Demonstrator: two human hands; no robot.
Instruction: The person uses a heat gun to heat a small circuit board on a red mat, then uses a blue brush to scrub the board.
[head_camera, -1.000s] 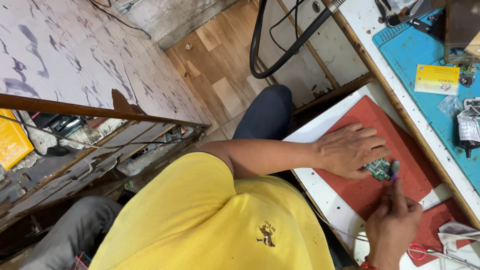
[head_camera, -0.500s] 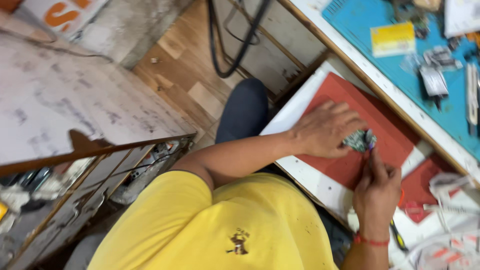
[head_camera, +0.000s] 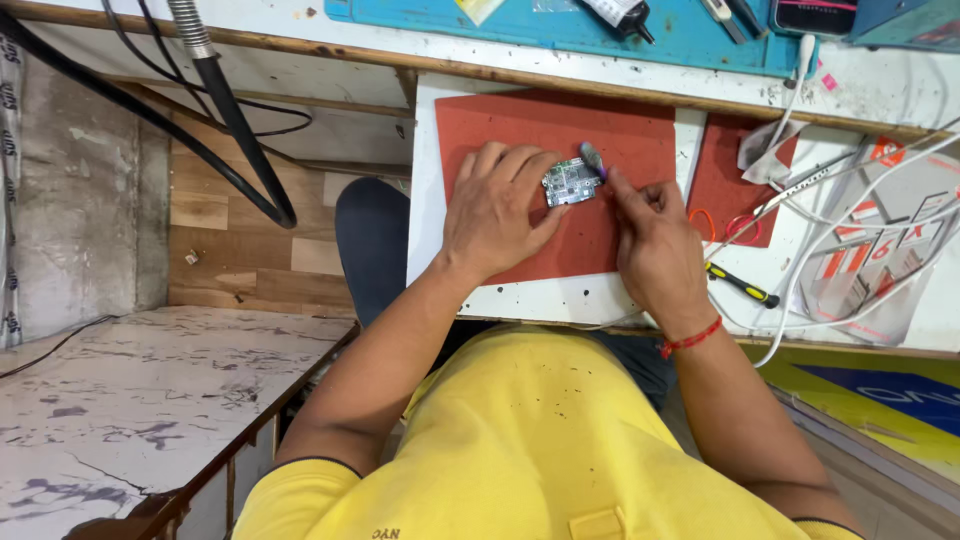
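Observation:
My left hand (head_camera: 497, 205) presses a small green circuit board (head_camera: 570, 182) down on a red work mat (head_camera: 545, 120), with the fingertips at the board's left edge. My right hand (head_camera: 652, 238) grips a thin tool with a grey-purple tip (head_camera: 592, 159), and the tip touches the board's upper right corner. A red thread band circles my right wrist. My yellow shirt fills the bottom of the view.
A second red mat piece (head_camera: 725, 180) lies to the right, with a yellow-and-black screwdriver (head_camera: 742, 286), white cables (head_camera: 850, 215) and printed packaging beside it. A blue mat (head_camera: 560, 25) with small tools runs along the far bench edge. Black hoses (head_camera: 225, 110) hang at left.
The view has swung so the bench now lies straight ahead. Both hands stay on the circuit board, with the tool tip still at its corner.

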